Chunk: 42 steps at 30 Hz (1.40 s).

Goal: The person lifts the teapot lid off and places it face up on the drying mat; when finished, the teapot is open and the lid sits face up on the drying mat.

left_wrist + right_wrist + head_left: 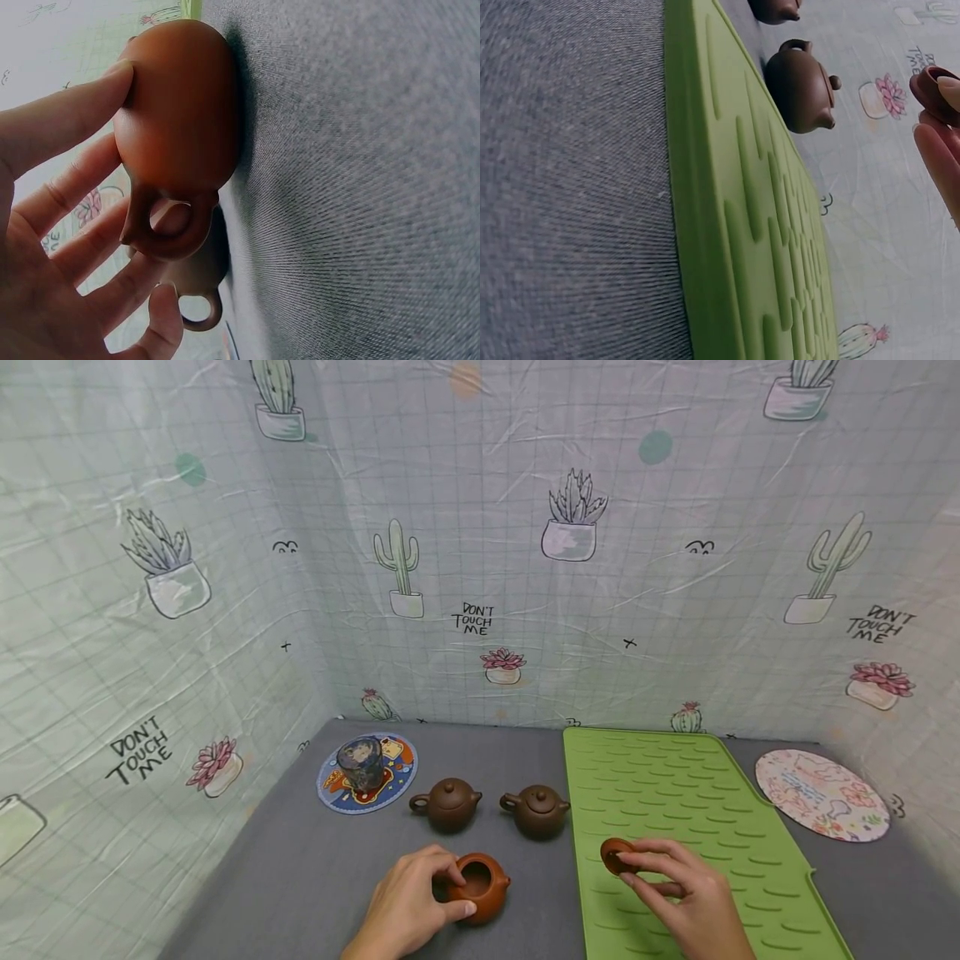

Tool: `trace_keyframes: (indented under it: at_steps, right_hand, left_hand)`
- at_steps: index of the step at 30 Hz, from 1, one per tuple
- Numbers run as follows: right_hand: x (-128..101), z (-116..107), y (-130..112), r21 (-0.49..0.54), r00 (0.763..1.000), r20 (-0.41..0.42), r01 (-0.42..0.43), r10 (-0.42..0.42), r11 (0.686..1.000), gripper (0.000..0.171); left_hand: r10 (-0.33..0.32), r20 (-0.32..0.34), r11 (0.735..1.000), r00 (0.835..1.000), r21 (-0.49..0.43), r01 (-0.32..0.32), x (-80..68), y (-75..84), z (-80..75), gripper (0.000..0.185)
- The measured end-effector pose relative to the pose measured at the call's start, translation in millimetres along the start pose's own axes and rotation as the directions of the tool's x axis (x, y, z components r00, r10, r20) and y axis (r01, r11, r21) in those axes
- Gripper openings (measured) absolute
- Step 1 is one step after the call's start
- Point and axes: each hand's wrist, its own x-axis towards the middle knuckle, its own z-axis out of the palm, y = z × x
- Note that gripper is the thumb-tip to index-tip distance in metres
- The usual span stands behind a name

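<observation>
A lidless orange-brown teapot (482,885) stands on the grey table near the front, and my left hand (452,888) grips it round the handle side. In the left wrist view my thumb lies on the teapot's body (180,105) and my fingers (71,199) curl by its handle. My right hand (625,869) pinches the small round lid (615,855) just above the green ribbed mat (675,785). The lid (934,88) and my fingers (939,154) show at the right wrist view's edge.
Two dark brown lidded teapots (447,804) (537,811) stand side by side behind my hands. A dark cup (361,762) sits on a colourful round coaster (393,777) at the back left. A pale patterned coaster (821,794) lies at the back right. Cactus-print sheets wall the table.
</observation>
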Motion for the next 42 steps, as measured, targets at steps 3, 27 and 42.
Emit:
trace_keyframes:
  at_steps: [3,27,42]
  right_hand:
    - [-2,0,1,-0.012,1.0,0.026,-0.006,0.006,1.0,0.042]
    - [-18,4,28,0.066,0.984,0.122,0.124,-0.131,0.99,0.038]
    - [-19,-1,37,0.042,0.919,0.391,-0.074,0.051,0.996,0.015]
  left_hand:
    - [-0.001,0.006,1.0,1.0,-0.007,0.001,0.5,0.1,-0.1,0.025]
    - [-0.008,0.01,1.0,1.0,-0.002,0.008,0.2,0.1,0.4,0.025]
    - [-0.001,0.024,1.0,1.0,-0.001,0.001,1.1,-1.5,-0.6,0.025]
